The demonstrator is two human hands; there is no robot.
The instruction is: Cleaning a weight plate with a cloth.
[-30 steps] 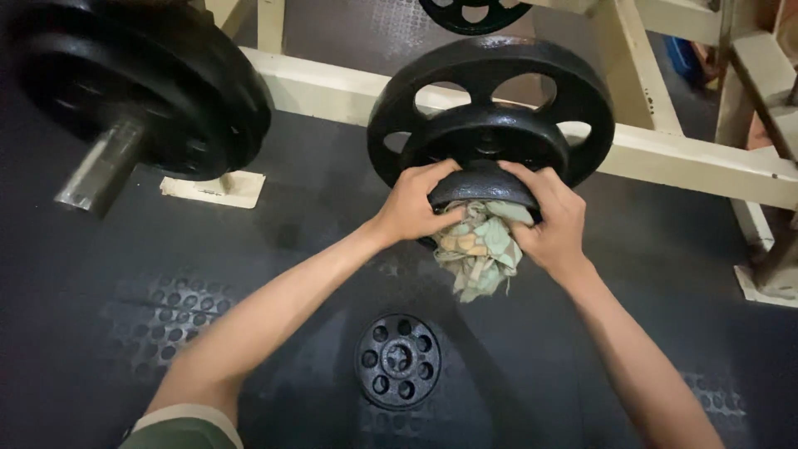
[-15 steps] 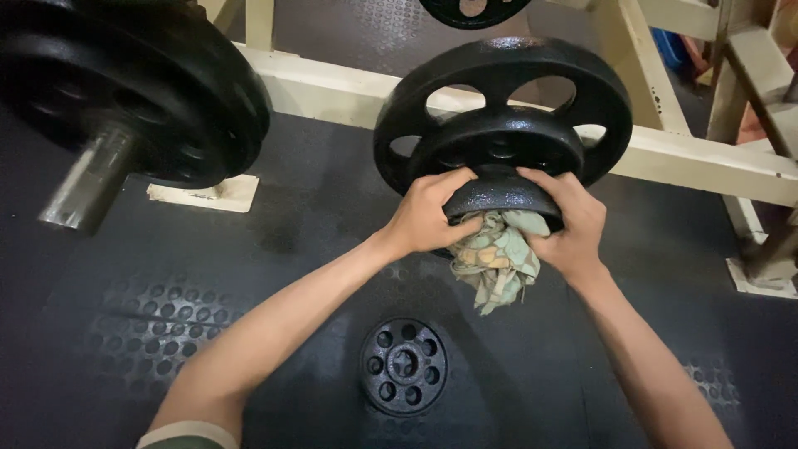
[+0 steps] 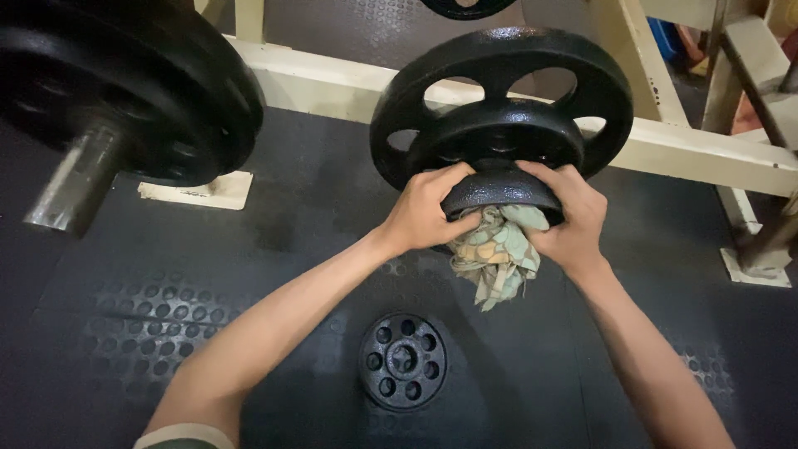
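Observation:
A small black weight plate (image 3: 501, 186) is gripped on its left edge by my left hand (image 3: 426, 211) and on its right edge by my right hand (image 3: 572, 218). A crumpled green and tan cloth (image 3: 497, 252) hangs below the plate, pressed between my hands. Right behind the small plate stand a medium black plate (image 3: 499, 133) and a larger black plate with oval cut-outs (image 3: 507, 58), all stacked upright on the same peg.
A loaded barbell end (image 3: 79, 179) with big black plates (image 3: 150, 91) sits at the upper left. A small round black plate (image 3: 403, 360) lies flat on the dark rubber floor (image 3: 316, 199). Cream metal frame beams (image 3: 682, 150) run across behind.
The view has shifted slightly. My hands stay clamped on the small plate and cloth, with barely any movement.

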